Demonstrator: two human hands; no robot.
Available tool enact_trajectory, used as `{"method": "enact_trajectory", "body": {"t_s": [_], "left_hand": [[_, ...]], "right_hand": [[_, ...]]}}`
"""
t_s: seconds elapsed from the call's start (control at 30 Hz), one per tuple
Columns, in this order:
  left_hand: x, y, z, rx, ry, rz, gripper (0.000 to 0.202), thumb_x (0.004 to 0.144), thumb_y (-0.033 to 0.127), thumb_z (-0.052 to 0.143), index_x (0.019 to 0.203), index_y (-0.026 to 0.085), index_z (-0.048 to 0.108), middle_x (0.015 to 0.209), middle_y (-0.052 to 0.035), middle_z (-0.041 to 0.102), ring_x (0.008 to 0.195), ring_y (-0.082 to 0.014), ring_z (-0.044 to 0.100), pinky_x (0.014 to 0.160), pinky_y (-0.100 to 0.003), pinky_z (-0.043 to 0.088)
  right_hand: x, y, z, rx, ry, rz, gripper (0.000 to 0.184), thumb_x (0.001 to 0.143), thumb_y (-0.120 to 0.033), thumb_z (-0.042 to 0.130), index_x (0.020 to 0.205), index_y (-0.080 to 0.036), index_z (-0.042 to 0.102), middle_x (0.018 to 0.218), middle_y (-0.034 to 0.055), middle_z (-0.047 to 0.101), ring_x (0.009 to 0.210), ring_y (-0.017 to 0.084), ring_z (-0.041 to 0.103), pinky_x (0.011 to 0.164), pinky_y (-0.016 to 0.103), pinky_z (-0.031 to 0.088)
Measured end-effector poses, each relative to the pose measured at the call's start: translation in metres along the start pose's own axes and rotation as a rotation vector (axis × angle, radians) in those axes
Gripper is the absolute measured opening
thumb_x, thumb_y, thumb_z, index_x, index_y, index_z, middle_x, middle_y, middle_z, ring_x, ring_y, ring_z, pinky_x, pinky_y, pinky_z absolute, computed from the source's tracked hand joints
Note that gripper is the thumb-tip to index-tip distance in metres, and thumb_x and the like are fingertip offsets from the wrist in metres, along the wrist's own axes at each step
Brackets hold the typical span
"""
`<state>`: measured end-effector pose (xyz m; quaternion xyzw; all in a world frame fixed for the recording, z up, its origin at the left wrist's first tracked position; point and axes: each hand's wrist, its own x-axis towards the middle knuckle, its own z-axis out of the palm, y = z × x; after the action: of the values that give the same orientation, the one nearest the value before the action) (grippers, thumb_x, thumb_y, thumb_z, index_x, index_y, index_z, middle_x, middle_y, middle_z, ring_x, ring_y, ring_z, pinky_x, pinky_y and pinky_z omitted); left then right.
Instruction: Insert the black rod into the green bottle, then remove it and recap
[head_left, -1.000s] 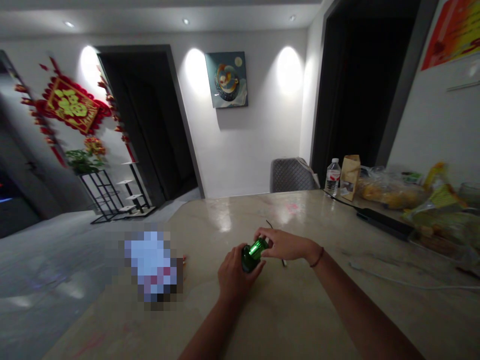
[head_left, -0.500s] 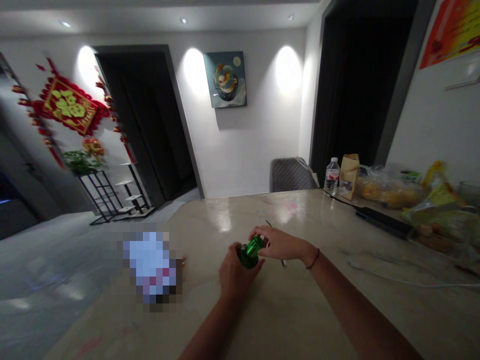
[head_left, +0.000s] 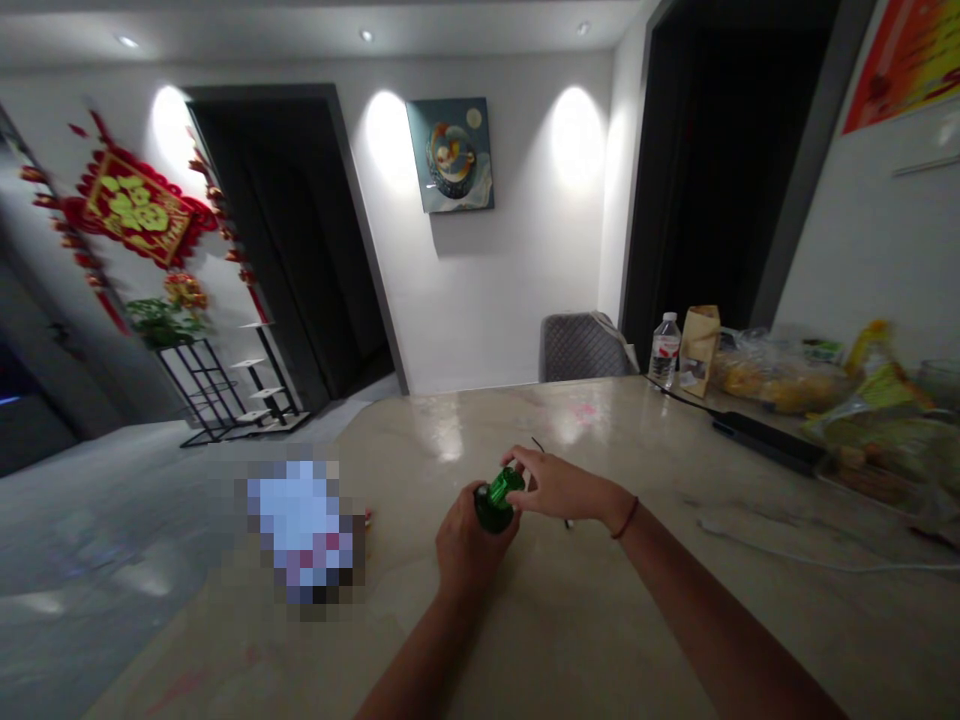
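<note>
A dark green, round-bodied bottle [head_left: 491,514] with a bright green, shiny ribbed top [head_left: 507,486] stands tilted toward the right above the table, near its middle. My left hand [head_left: 466,548] is closed around the body from the left and below. At the top, my right hand [head_left: 551,485], with a dark red cord on its wrist, pinches the ribbed part between thumb and fingers. Whether that top is a separate cap I cannot tell. A thin dark strip [head_left: 537,443] lies on the table behind my right hand, partly hidden by it.
The pale marble-patterned table [head_left: 420,630] carries a blurred-out object [head_left: 300,530] at left. At right are a water bottle [head_left: 664,350], a paper bag [head_left: 699,350], plastic food bags [head_left: 780,375], a black power strip [head_left: 769,443] and a white cable [head_left: 810,568]. A grey chair [head_left: 585,350] stands behind.
The ribbed top has shifted slightly left, and my right fingers have loosened and changed position around it. My left hand has turned a little with the bottle body.
</note>
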<state>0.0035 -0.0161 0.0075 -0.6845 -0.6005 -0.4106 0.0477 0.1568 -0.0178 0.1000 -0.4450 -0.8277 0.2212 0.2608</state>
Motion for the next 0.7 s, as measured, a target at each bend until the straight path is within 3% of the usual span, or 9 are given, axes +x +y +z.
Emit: {"method": "enact_trajectory", "body": {"t_s": [0.1, 0.2, 0.3, 0.57, 0.7], "left_hand": [[-0.001, 0.002, -0.001, 0.032, -0.002, 0.003, 0.044, 0.066, 0.043, 0.057, 0.102, 0.019, 0.05, 0.083, -0.0046, 0.065, 0.076, -0.0182, 0.062, 0.063, -0.025, 0.044], [-0.002, 0.003, -0.002, 0.08, 0.01, 0.058, 0.043, 0.065, 0.043, 0.059, 0.1, 0.019, 0.049, 0.085, -0.0047, 0.064, 0.077, -0.0184, 0.061, 0.065, -0.026, 0.043], [-0.002, 0.004, -0.001, 0.12, 0.014, 0.171, 0.04, 0.065, 0.04, 0.059, 0.098, 0.019, 0.05, 0.084, -0.0047, 0.063, 0.077, -0.0179, 0.06, 0.067, -0.026, 0.043], [-0.002, 0.002, 0.002, 0.151, 0.033, 0.245, 0.043, 0.065, 0.04, 0.06, 0.1, 0.018, 0.049, 0.084, -0.0045, 0.063, 0.077, -0.0181, 0.059, 0.068, -0.027, 0.043], [-0.002, 0.001, 0.003, 0.153, 0.019, 0.236, 0.043, 0.064, 0.038, 0.06, 0.101, 0.018, 0.049, 0.085, -0.0043, 0.063, 0.077, -0.0182, 0.059, 0.067, -0.027, 0.043]], "right_hand": [[-0.001, 0.001, 0.0, -0.007, -0.001, 0.031, 0.042, 0.072, -0.034, 0.058, 0.109, -0.016, 0.047, 0.088, 0.006, 0.059, 0.07, 0.013, 0.052, 0.063, 0.023, 0.037], [0.002, 0.007, 0.004, -0.086, 0.028, 0.131, 0.037, 0.077, -0.048, 0.048, 0.094, -0.015, 0.054, 0.077, 0.006, 0.06, 0.067, 0.015, 0.052, 0.061, 0.025, 0.035], [0.006, 0.014, 0.005, -0.141, 0.03, 0.182, 0.039, 0.077, -0.052, 0.046, 0.083, -0.015, 0.056, 0.075, 0.0067, 0.06, 0.065, 0.015, 0.052, 0.058, 0.025, 0.033], [0.005, 0.026, -0.003, 0.018, -0.063, 0.093, 0.028, 0.067, -0.034, 0.062, 0.085, -0.014, 0.057, 0.076, 0.0034, 0.059, 0.064, 0.012, 0.051, 0.058, 0.022, 0.037], [0.002, 0.027, -0.007, 0.084, -0.101, -0.012, 0.031, 0.061, -0.024, 0.066, 0.09, -0.015, 0.057, 0.083, 0.002, 0.058, 0.066, 0.01, 0.051, 0.06, 0.02, 0.04]]}}
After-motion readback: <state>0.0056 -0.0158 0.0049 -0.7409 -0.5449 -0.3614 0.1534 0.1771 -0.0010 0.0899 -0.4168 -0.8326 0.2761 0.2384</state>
